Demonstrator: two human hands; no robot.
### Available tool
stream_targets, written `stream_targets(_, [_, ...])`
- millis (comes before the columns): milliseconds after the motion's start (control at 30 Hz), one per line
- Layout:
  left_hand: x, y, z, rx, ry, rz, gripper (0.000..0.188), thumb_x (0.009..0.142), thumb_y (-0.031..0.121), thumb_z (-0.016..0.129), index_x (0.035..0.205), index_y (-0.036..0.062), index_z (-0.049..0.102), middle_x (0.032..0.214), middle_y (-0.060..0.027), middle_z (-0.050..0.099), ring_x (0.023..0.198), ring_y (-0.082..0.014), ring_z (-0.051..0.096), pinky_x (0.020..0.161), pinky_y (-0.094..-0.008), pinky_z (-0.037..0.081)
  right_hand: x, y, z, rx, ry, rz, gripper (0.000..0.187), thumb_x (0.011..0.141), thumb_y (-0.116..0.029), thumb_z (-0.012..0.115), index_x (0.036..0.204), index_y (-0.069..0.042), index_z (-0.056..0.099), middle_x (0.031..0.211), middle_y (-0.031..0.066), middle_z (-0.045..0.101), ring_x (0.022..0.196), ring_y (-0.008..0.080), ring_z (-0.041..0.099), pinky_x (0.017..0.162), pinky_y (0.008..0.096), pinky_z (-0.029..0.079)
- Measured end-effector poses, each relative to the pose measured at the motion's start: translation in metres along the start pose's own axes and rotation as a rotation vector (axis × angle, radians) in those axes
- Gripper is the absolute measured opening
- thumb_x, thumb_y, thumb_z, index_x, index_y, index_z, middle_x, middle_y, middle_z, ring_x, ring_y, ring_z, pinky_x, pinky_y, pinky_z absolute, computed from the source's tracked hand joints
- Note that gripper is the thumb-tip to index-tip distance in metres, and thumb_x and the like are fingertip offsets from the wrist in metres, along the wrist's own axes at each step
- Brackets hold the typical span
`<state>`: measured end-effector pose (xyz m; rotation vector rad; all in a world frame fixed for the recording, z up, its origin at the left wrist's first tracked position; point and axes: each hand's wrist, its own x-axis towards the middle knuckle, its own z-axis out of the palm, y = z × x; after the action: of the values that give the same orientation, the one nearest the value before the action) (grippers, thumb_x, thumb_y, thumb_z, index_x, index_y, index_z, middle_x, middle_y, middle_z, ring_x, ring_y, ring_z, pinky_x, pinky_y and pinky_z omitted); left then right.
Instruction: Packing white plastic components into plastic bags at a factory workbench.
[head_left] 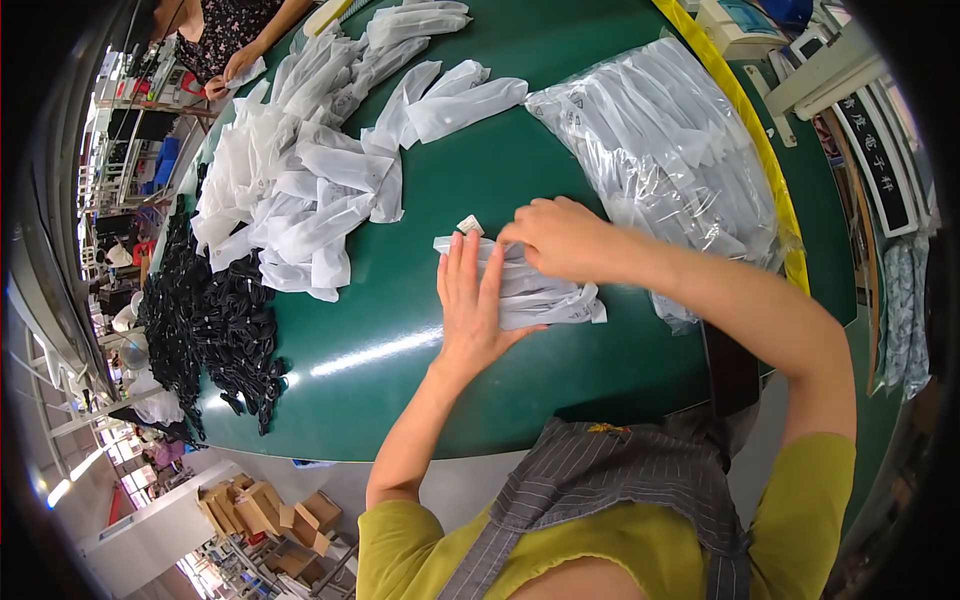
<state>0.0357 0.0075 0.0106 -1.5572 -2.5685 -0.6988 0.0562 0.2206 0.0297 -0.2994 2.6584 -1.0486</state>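
A small stack of frosted white plastic sleeves point(550, 298) lies on the green table in front of me. My left hand point(470, 310) rests flat on its left part, fingers stretched out and thumb spread to the side. Over the stack's far edge is my right hand point(562, 240), its fingers curled and pinched together. Whatever sits between those fingertips is hidden. A small whitish paper label point(469, 225) shows just beyond my left fingertips.
A big clear bag point(660, 140) packed with similar sleeves lies at the right, beside the yellow table edge point(740, 100). Loose filled sleeves point(320, 170) heap at the far left, near a pile of black straps or cords point(220, 330). Another person's hands point(235, 72) work across the table point(400, 400).
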Motion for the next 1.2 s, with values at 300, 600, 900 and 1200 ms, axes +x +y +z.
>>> stream_targets(300, [-0.019,0.011,0.013,-0.376,-0.188,-0.082,0.127,0.060,0.019,0.091,0.153,-0.0004,0.009,0.157,-0.0328,0.008,0.143,-0.0500,0.020,0.113,-0.0508,0.031,-0.058,-0.007,0.082,0.066,0.815,-0.012,0.041,0.090,-0.017,0.063,0.128,-0.002,0.058,0.130,0.0145,0.053,0.121,0.0340,0.048,0.102,0.0450,0.038])
stream_targets(600, [-0.020,0.003,0.002,-0.154,-0.174,-0.026,0.120,0.060,0.020,0.090,0.150,-0.0070,0.015,0.145,-0.0295,0.036,0.131,-0.0468,0.040,0.109,-0.0510,0.034,-0.093,-0.019,0.065,-0.305,0.405,-0.145,0.088,0.068,-0.032,0.083,0.142,-0.007,0.045,0.134,0.0239,0.043,0.119,0.0368,0.044,0.097,0.0468,0.037])
stream_targets(900, [0.034,0.070,-0.046,-0.331,-0.080,-0.114,0.070,0.079,0.006,0.074,0.142,0.0016,0.044,0.145,-0.0203,0.045,0.134,-0.0365,0.043,0.109,-0.0421,0.038,-0.206,-0.047,0.055,-0.029,0.652,0.106,0.091,0.064,-0.022,0.083,0.145,-0.009,0.045,0.131,0.0223,0.041,0.115,0.0374,0.046,0.099,0.0457,0.037])
stream_targets(1200, [0.135,0.187,0.086,0.000,0.122,0.314,0.061,0.073,0.007,0.073,0.129,-0.0021,0.052,0.116,-0.0203,0.059,0.113,-0.0349,0.057,0.095,-0.0473,0.044,-0.312,-0.024,0.027,-0.273,1.017,0.769,0.081,0.073,-0.015,0.078,0.146,-0.007,0.043,0.133,0.0246,0.044,0.118,0.0415,0.045,0.101,0.0474,0.038])
